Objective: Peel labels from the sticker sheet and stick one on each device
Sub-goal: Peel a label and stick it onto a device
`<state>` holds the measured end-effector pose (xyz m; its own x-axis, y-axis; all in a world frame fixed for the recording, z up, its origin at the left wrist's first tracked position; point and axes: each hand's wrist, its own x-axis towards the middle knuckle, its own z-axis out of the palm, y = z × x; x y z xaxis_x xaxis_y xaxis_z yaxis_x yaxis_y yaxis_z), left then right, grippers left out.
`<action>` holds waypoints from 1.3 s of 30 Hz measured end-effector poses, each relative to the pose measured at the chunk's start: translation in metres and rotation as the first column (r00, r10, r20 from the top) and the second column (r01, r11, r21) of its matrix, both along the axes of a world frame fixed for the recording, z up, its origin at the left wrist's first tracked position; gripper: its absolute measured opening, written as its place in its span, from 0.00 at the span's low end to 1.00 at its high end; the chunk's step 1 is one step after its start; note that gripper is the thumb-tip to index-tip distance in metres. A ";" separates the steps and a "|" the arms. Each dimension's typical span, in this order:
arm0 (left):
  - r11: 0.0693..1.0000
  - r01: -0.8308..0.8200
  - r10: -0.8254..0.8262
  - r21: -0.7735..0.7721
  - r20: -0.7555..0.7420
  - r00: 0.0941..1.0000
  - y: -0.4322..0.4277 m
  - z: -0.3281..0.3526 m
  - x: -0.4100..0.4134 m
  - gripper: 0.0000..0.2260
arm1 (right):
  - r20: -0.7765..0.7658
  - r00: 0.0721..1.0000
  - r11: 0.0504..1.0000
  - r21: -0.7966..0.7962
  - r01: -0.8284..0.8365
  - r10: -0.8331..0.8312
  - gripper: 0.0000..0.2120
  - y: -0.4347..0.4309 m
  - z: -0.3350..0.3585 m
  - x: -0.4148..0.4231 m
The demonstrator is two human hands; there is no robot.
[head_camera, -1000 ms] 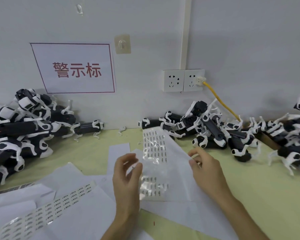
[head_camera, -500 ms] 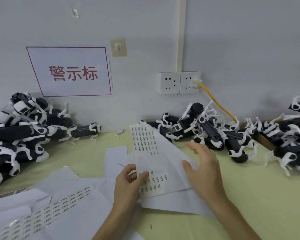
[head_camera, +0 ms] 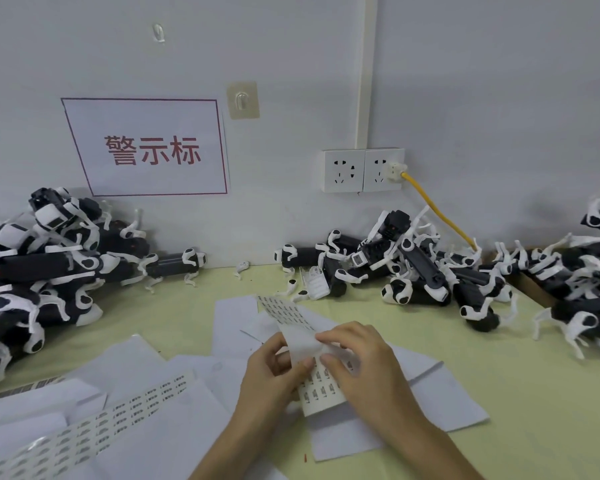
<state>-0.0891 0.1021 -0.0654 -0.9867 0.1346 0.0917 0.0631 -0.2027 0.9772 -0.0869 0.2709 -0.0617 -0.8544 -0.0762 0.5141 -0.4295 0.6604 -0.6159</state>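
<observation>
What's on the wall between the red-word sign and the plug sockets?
A small beige stick-on hook, a little higher than the sign and the sockets; the head view shows it.

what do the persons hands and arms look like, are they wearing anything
The left hand and right hand are bare, with no gloves. No ring, watch or bracelet shows. The left forearm and right forearm are uncovered down to the frame edge, with no sleeve in view. The visible nails look short and unpainted.

There were two sheets (one gripped, one left of the grip), three device heaps, two sockets.
</observation>
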 end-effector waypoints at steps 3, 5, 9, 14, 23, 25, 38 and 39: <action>0.998 0.047 -0.049 0.045 0.043 0.998 -0.002 0.001 0.000 0.14 | -0.019 1.000 1.000 -0.028 0.011 -0.012 0.12 0.001 0.000 0.000; 0.994 0.069 -0.074 0.079 0.055 0.996 -0.003 0.001 0.000 0.15 | -0.026 1.000 0.999 -0.043 0.003 -0.004 0.12 0.001 0.001 0.000; 0.991 0.098 -0.105 0.091 0.075 0.992 -0.005 0.006 -0.001 0.14 | -0.034 0.999 0.998 -0.057 -0.026 0.024 0.10 0.000 0.003 0.003; 0.995 0.079 -0.086 0.068 0.110 0.990 -0.005 0.006 -0.002 0.14 | -0.041 0.999 0.997 -0.071 -0.032 0.029 0.11 0.000 0.004 0.004; 0.980 0.078 -0.111 0.185 0.173 0.979 -0.008 0.008 -0.003 0.13 | -0.031 0.997 0.994 -0.082 -0.076 0.074 0.11 -0.002 0.006 0.007; 0.978 0.070 -0.107 0.198 0.182 0.978 -0.009 0.007 -0.004 0.13 | -0.003 0.996 0.988 -0.128 -0.087 0.087 0.13 -0.002 0.006 0.007; 0.950 0.160 -0.217 0.268 0.195 0.957 -0.013 0.007 -0.003 0.24 | 0.074 0.996 0.983 -0.180 -0.028 0.042 0.12 -0.001 0.002 0.006; 0.951 0.146 -0.206 0.273 0.204 0.957 -0.013 0.007 -0.003 0.24 | 0.070 0.997 0.982 -0.185 -0.026 0.040 0.12 -0.002 0.001 0.005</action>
